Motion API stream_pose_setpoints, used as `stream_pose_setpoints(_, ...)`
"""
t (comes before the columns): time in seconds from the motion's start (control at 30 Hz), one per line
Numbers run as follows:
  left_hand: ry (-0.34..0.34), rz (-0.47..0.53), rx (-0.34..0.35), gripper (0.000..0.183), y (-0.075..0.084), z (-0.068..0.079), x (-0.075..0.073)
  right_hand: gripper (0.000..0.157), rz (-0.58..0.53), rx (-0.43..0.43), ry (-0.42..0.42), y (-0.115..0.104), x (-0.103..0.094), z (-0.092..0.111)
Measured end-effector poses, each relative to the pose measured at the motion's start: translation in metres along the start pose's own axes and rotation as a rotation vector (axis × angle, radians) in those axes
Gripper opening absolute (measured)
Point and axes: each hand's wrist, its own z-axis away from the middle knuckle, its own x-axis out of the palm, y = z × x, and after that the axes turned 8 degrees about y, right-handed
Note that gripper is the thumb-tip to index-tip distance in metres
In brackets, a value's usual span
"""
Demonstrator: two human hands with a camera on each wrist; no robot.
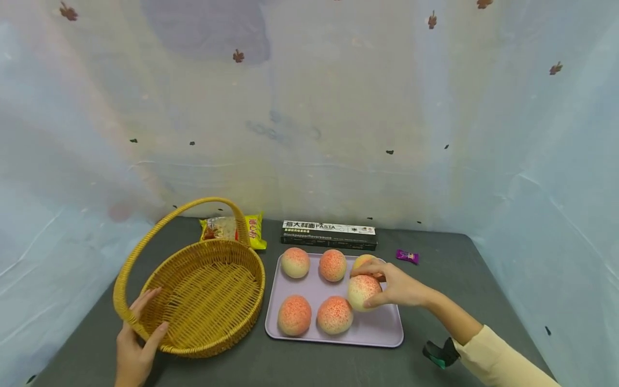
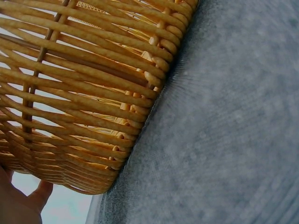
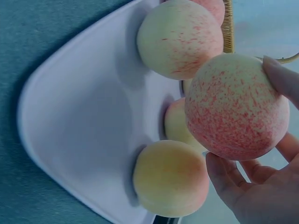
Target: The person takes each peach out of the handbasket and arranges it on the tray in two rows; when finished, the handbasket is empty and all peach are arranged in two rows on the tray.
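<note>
My right hand [image 1: 394, 285] grips a pink-speckled peach [image 1: 361, 293] between thumb and fingers, raised over the right side of a lilac tray [image 1: 333, 338]. In the right wrist view that peach [image 3: 238, 107] hangs clear of the tray surface [image 3: 84, 116]. Several other peaches rest on the tray, among them a yellower peach [image 3: 170, 177] at the back right. On the left, my left hand [image 1: 137, 338] holds the near-left rim of a woven basket [image 1: 208, 301], fingers inside and thumb over the edge. No fruit shows in the basket.
Behind the tray lies a black pasta box [image 1: 329, 236]. A yellow snack packet [image 1: 256, 231] sits behind the basket, whose tall handle [image 1: 159, 226] arches up. A small purple wrapped sweet [image 1: 408, 256] is at the right. A dark strap [image 1: 441, 353] is by the right sleeve.
</note>
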Motion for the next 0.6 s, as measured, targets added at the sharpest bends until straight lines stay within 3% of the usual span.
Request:
stream_pose_setpoints(0.17, -0.003, -0.013, -0.037, 0.067, 0.002, 0.001, 0.000, 0.061, 0.014, 0.013, 0.013, 0.009, 0.003, 0.010)
stream_pose_setpoints(0.43, 0.006, 0.002, -0.008, 0.066, 0.000, -0.001, 0.001, 0.058, 0.007, 0.033, 0.034, 0.022, 0.011, 0.026)
stream_pose_setpoints(0.6, 0.010, -0.009, -0.005, 0.064, 0.010, -0.001, 0.002, 0.059, -0.009, 0.041, 0.046, 0.028, 0.018, 0.032)
